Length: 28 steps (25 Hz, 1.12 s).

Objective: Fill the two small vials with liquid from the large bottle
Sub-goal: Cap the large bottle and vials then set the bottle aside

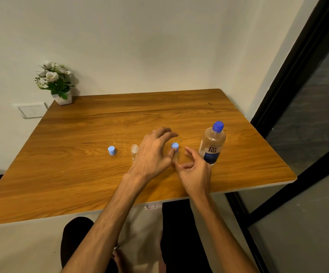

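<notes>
Head view: a wooden, brown-grained surface (81, 174) is seen from above, set against a pale wall. Two small clear vials are counted on it. One small clear vial (134, 151) stands open and uncapped near the middle of the surface, just left of the left hand (151, 154). The second small clear vial, capped in light blue (175, 149), stands between the two hands, its body largely hidden by fingers. One loose light-blue cap (111, 150) rests further toward the left edge, apart from the open vial. One large clear bottle with a dark blue cap and blue label (212, 144) stands upright toward the right edge, just beside the right hand (194, 170).

The left grip is spread over the capped vial, with the thumb laid against it and the fingers extended above; nothing is clenched. The right grip is loosely curled beside the capped vial's base; whether it touches the vial cannot be told.

One white pot of white flowers (58, 83) is placed at the far left corner.
</notes>
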Motion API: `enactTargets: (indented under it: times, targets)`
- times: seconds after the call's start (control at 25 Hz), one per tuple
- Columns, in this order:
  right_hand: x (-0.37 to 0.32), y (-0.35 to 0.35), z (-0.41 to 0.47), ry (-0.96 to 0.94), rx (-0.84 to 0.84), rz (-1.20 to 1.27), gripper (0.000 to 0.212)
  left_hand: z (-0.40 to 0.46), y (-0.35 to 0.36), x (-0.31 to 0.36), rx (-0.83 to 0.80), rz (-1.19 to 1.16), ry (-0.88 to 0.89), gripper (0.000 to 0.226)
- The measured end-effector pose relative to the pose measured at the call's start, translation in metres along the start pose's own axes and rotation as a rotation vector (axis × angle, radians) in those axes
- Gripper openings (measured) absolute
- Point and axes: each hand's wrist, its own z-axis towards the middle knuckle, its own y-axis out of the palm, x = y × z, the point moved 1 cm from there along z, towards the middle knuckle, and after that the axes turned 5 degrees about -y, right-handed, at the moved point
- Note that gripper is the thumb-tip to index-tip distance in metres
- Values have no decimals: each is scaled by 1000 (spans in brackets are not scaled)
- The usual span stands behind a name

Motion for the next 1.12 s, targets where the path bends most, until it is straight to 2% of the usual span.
enactTargets:
  times: [0.12,0.2,0.24,0.32,0.4,0.52,0.6,0.68,0.76,0.84,0.96,1.12]
  targets:
    - [-15,1,-18,-150,154,83,27,-19,-19,-18,350,-214,-53,31]
    - [-28,12,-26,-210,112,111,16,-33,-31,-40,500,-227,-164,33]
    - [-33,21,-27,-216,59,122,18,-39,-35,-54,523,-192,-244,33]
    - [-37,42,-26,-194,-51,111,35,-49,-37,-82,469,-89,-452,33]
    - [-37,62,-22,-150,-111,55,54,-54,-34,-107,315,15,-640,38]
    - [-42,86,-17,-101,-235,-10,68,-55,-31,-127,109,57,-752,58]
    - [-46,97,-16,-114,-269,-15,63,-49,-29,-133,81,75,-725,49]
    - [-45,106,-15,-114,-242,1,51,-45,-29,-136,127,54,-677,32]
    - [-43,110,-13,-124,-218,-2,42,-46,-33,-131,230,-98,-655,23]
    - [-41,110,-12,-140,-220,-2,38,-47,-38,-115,309,-244,-556,18]
    - [-41,107,-13,-152,-244,11,34,-41,-39,-90,235,-199,-369,15]
    - [-39,103,-14,-161,-273,-30,39,-33,-39,-81,163,-68,-326,16]
